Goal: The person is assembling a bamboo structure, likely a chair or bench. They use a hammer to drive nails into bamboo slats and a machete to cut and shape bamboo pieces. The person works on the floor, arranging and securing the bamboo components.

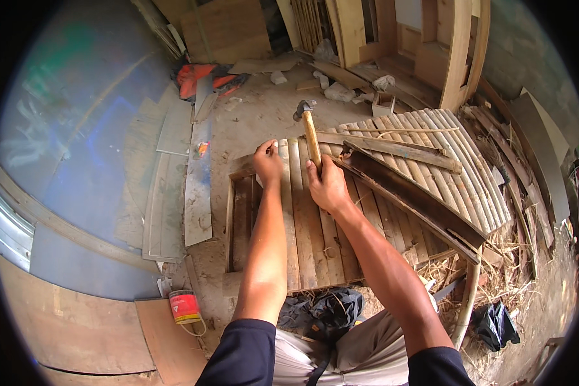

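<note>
My right hand (329, 185) is closed round the wooden handle of a hammer (312, 140), whose dark metal head points away from me. The hammer stands raised over a low bench top of bamboo slats (307, 235). To its left, my left hand (268, 162) is closed at the far end of the slats, fingertips pinched together. Whatever may be between those fingers is too small to make out. At the left end of the bench, the slats stop and part of the wooden frame (230, 222) lies bare.
A long brown channel-shaped beam (412, 193) lies slantwise across the slats, with a split bamboo piece (399, 152) beyond it. A red and yellow can (185, 307) stands at lower left. Black plastic bags (494, 325) and straw lie at right. Boards lean at the back.
</note>
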`<state>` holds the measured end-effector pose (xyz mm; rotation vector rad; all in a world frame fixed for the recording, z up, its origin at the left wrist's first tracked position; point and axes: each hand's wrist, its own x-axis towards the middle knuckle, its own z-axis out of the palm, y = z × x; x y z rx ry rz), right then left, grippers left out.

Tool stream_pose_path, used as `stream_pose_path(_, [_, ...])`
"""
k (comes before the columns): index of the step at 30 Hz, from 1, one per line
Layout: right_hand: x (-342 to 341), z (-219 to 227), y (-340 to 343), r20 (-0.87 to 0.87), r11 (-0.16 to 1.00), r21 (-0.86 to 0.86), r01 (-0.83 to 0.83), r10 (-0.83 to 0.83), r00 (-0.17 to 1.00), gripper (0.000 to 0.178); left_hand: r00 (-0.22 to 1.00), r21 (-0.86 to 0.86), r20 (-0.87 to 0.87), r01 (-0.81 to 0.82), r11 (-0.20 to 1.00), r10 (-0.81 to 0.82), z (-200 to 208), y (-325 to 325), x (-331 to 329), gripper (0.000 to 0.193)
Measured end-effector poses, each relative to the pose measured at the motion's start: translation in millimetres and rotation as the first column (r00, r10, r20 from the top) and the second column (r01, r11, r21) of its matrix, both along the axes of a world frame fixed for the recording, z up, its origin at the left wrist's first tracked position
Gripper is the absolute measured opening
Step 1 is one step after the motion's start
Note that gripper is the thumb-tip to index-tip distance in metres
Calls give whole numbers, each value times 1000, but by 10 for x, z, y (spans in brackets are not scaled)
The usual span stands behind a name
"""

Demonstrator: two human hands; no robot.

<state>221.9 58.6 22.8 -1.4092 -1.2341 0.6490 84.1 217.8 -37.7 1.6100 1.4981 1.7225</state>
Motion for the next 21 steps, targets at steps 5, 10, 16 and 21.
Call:
stream_pose_path(5, [-5,1,9,-2,1000,-20,14,-14,1000,34,999,-45,40,31,999,-29,-83,91,-24,22])
stream_pose_path(10, [-22,2,14,3,999,-40,16,-15,1000,34,999,-76,-39,-3,997,0,-98,111,-46,23])
stream_pose_path(16, [-19,6,22,23,998,-59,11,-9,1000,34,996,-7,-85,31,999,-32,-91,118,-49,22])
stream_pose_path(21, [-20,22,12,27,999,-50,20,-19,999,35,982,-7,-187,11,1000,-12,-113,123,-70,19])
